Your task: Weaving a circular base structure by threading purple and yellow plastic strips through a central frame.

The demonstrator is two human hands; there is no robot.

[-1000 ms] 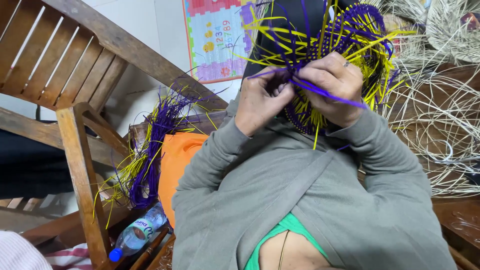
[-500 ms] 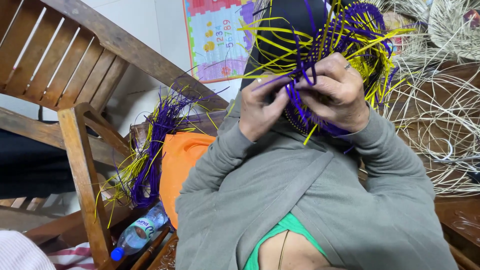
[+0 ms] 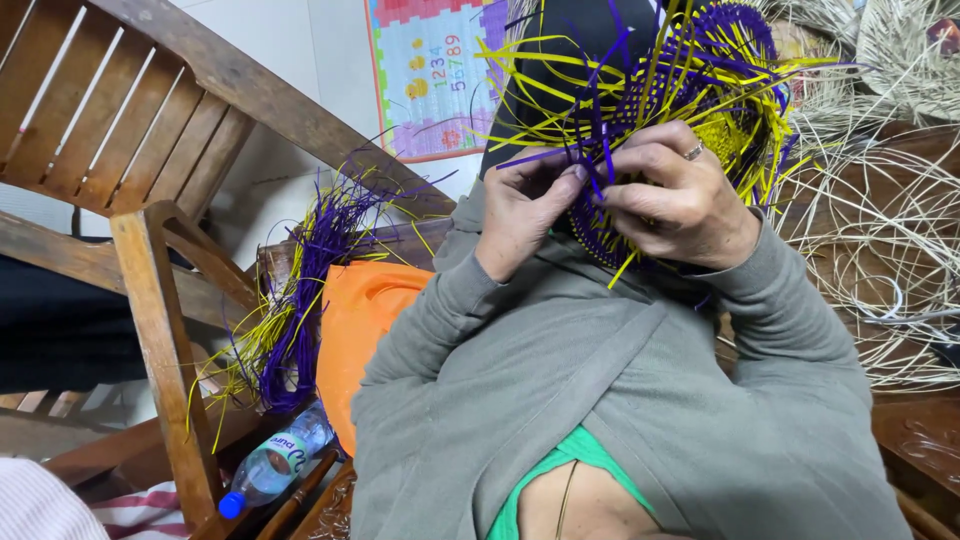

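A half-woven purple-and-yellow basket [image 3: 690, 90] is held up before the chest: purple strips [image 3: 590, 150] are pinched by the left hand [image 3: 525, 215], the weave is clasped by the right hand [image 3: 680, 205]. A blue-capped bottle [image 3: 270, 465] lies lower left; a colourful poster [image 3: 430, 75] hangs behind.

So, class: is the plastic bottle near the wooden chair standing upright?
No, the plastic bottle lies tilted on its side, blue cap pointing down-left, beside the wooden chair leg.

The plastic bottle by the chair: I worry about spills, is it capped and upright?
Capped, not upright. The plastic bottle lies tilted beside the wooden chair, with its blue cap on the low end.
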